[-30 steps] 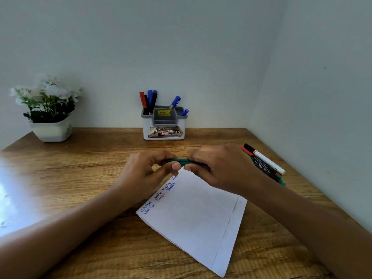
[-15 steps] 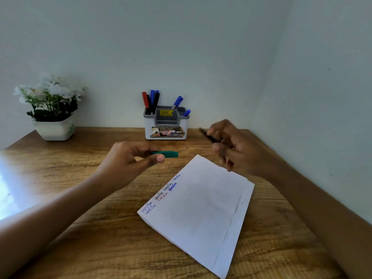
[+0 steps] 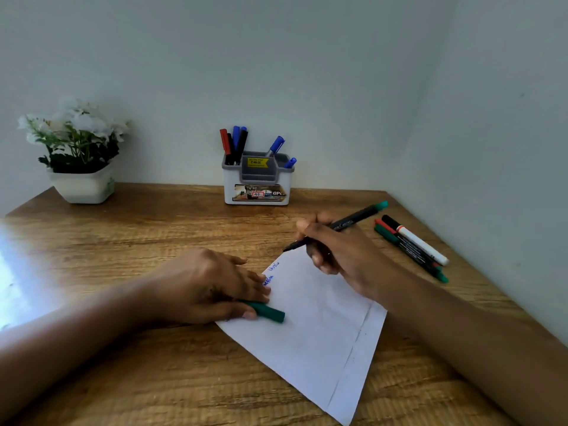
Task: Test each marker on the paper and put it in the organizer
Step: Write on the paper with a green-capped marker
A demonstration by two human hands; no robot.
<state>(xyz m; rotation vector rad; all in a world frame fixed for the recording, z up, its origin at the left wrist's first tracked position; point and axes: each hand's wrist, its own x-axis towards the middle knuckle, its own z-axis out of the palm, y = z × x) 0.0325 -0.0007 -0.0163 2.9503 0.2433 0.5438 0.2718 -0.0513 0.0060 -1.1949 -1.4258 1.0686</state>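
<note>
Marker (image 3: 353, 222) near paper (image 3: 322, 321) (cap (image 3: 270, 312) off)

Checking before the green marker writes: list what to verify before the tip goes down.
1. Cap off: ok, the green cap is in the left hand, the green marker's tip bare.
2. Writing grip: ok, the right hand holds the barrel near the tip.
3. Paper steadied: ok, left fingers rest on its edge.
4. Tip over paper: not ok, it points just past the far corner.
5. Blank space: ok, most of the sheet is bare.
6. Room in the organizer: cannot tell.
</note>
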